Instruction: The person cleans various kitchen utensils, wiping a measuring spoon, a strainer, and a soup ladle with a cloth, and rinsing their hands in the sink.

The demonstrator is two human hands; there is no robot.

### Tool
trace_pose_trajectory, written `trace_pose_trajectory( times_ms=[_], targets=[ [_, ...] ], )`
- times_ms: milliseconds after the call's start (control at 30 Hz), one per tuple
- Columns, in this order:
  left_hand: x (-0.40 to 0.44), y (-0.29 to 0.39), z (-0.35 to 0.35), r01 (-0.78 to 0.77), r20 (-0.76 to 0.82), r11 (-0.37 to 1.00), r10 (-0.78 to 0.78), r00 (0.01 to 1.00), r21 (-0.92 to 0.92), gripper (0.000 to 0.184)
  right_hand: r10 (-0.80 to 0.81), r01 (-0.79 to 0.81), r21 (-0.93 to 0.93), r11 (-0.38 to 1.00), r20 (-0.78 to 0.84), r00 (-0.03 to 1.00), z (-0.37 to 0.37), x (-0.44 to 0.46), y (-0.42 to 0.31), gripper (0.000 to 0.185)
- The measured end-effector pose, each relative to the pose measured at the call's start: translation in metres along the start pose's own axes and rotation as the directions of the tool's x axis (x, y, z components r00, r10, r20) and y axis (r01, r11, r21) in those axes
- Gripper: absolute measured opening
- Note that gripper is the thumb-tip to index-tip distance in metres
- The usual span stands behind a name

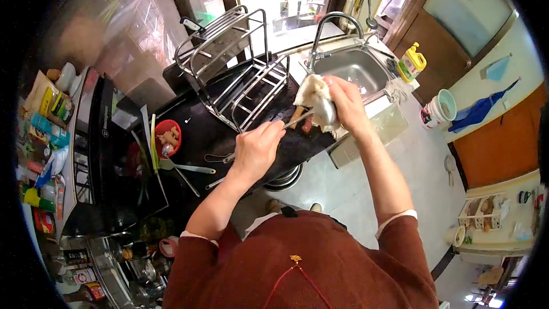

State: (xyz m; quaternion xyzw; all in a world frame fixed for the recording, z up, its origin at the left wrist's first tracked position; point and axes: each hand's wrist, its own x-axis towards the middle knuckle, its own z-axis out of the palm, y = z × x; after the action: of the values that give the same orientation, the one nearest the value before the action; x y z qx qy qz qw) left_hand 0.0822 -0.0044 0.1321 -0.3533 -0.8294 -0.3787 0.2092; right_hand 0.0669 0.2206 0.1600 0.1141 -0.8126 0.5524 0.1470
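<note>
My left hand (pixel 260 149) is closed round the thin handle of a metal ladle (pixel 326 115), whose rounded bowl points to the right. My right hand (pixel 347 103) grips a whitish cloth (pixel 311 90) against the ladle's bowl; the fingertips are partly hidden behind it. Both hands are above the right end of the black counter (pixel 229 149), close to the sink. Just left of my left hand, a wire-like utensil (pixel 220 157) and a spatula with a pale handle (pixel 194 169) lie on the counter.
A metal rack (pixel 234 74) stands at the back of the counter. To its left is a red bowl (pixel 167 137) holding ginger-like pieces. A steel sink (pixel 351 71) with a tall faucet (pixel 314 40) and a yellow bottle (pixel 412 63) are at the right. A bucket (pixel 437 109) stands farther right.
</note>
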Motion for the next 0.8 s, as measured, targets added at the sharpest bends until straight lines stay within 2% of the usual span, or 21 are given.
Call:
trace_pose_trajectory(
  times_ms=[33,67,133,167,200,267,300,333,367,400,467,500,533,567,600,633,667,700,733,767,800],
  targets=[
    [-0.001,0.003,0.005,-0.011,-0.043,0.998,0.009,0.999,-0.063,0.012,0.162,-0.143,0.238,0.961,-0.060,0.985,0.000,-0.002,0.004,0.031],
    [-0.002,0.004,0.009,-0.013,-0.042,0.998,0.010,0.999,-0.064,0.012,0.328,-0.256,0.468,0.846,-0.078,0.941,-0.001,-0.004,0.006,0.032],
    [-0.004,0.005,0.014,0.132,0.051,0.943,-0.122,0.991,-0.306,0.011,0.344,-0.260,0.520,0.813,-0.069,0.937,-0.002,-0.004,0.006,0.032],
    [-0.003,0.009,0.013,0.240,0.145,0.902,-0.200,0.969,-0.360,0.009,0.442,-0.253,0.685,0.683,-0.112,0.890,0.003,-0.006,0.002,0.032],
    [-0.003,0.009,0.016,0.237,0.145,0.903,-0.197,0.970,-0.358,0.009,0.540,-0.213,0.822,0.529,-0.132,0.831,0.008,-0.008,-0.003,0.032],
    [-0.001,0.009,0.023,0.345,0.194,0.805,-0.286,0.939,-0.482,0.010,0.485,-0.078,0.862,0.501,-0.205,0.850,0.015,-0.014,-0.001,0.035],
    [0.000,0.009,0.022,0.427,0.243,0.766,-0.351,0.904,-0.481,0.011,0.384,-0.068,0.721,0.690,-0.285,0.879,0.019,-0.017,-0.003,0.036],
    [0.000,0.008,0.025,0.427,0.242,0.766,-0.352,0.904,-0.480,0.011,0.266,-0.045,0.542,0.839,-0.337,0.903,0.022,-0.020,-0.004,0.037],
    [0.000,0.006,0.030,0.420,0.215,0.777,-0.361,0.907,-0.468,0.011,-0.073,0.100,0.046,0.994,-0.401,0.913,0.023,-0.022,-0.007,0.035],
    [0.000,0.005,0.033,0.414,0.188,0.788,-0.370,0.910,-0.455,0.011,-0.424,0.249,-0.548,0.799,-0.219,0.879,0.018,-0.020,-0.010,0.029],
    [0.005,0.010,0.029,0.407,0.169,0.826,-0.370,0.913,-0.390,0.011,-0.482,0.325,-0.733,0.597,-0.005,0.876,0.019,-0.022,-0.026,0.034],
    [0.005,0.012,0.028,0.407,0.146,0.856,-0.380,0.913,-0.320,0.012,-0.446,0.328,-0.727,0.603,0.033,0.894,0.013,-0.019,-0.023,0.034],
    [0.002,0.010,0.036,0.324,0.043,0.894,-0.327,0.944,-0.308,0.011,-0.414,0.350,-0.705,0.617,0.087,0.906,0.008,-0.014,-0.019,0.034],
    [0.002,0.011,0.035,0.259,0.021,0.943,-0.260,0.965,-0.212,0.010,-0.361,0.336,-0.642,0.689,0.098,0.927,0.003,-0.013,-0.018,0.032],
    [0.001,0.012,0.034,0.193,0.009,0.975,-0.193,0.981,-0.108,0.009,-0.194,0.224,-0.627,0.746,0.117,0.974,-0.003,-0.013,-0.028,0.030],
    [0.000,0.013,0.034,0.200,0.019,0.972,-0.200,0.980,-0.119,0.011,-0.186,0.223,-0.569,0.792,0.122,0.975,-0.006,-0.010,-0.021,0.026],
    [-0.003,0.014,0.035,0.205,0.034,0.969,-0.202,0.979,-0.137,0.014,-0.069,0.140,-0.521,0.842,0.154,0.986,-0.012,-0.007,-0.016,0.025],
    [-0.006,0.014,0.036,0.220,0.068,0.964,-0.212,0.975,-0.148,0.013,0.039,0.023,-0.421,0.907,0.138,0.990,-0.017,-0.005,-0.009,0.028],
    [-0.009,0.013,0.037,0.227,0.106,0.960,-0.211,0.972,-0.162,0.013,0.152,-0.123,-0.199,0.972,0.137,0.979,-0.021,-0.005,0.003,0.032],
    [-0.013,0.008,0.042,0.203,0.103,0.957,-0.185,0.977,-0.208,0.012,0.278,-0.275,-0.049,0.960,0.111,0.954,-0.022,-0.007,0.001,0.035],
    [-0.014,0.009,0.045,0.202,0.071,0.925,-0.189,0.979,-0.323,0.010,0.327,-0.347,0.157,0.925,0.140,0.935,-0.031,-0.008,0.032,0.036]
  ],
)
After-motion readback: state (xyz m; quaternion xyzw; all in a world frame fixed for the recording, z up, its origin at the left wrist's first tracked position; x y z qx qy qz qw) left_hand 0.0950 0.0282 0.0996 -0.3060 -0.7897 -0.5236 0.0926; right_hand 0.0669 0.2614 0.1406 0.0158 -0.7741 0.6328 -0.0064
